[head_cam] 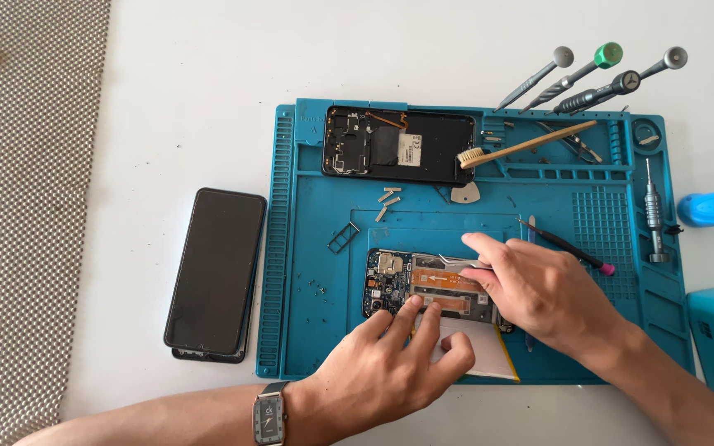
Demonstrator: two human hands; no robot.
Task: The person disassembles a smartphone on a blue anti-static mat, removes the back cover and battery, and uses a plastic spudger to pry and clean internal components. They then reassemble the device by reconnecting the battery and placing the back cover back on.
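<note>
An opened phone [398, 285] lies on a blue repair mat [316, 206], its circuit board and an orange flex cable exposed. My left hand [390, 367] rests at the phone's near edge, fingertips pressing on it, a watch on the wrist. My right hand [539, 289] holds thin metal tweezers [456, 263] whose tips reach over the orange cable. A pale, flat battery-like piece [489, 355] lies under my hands at the mat's front edge.
A black phone back frame [398, 144] sits at the mat's far edge, beside a wooden brush [530, 144]. Several screwdrivers [588, 78] lie at the back right. A dark screen panel [216, 272] lies left of the mat. Small screws, a SIM tray [343, 237] and a pink-tipped tool [568, 248] are scattered.
</note>
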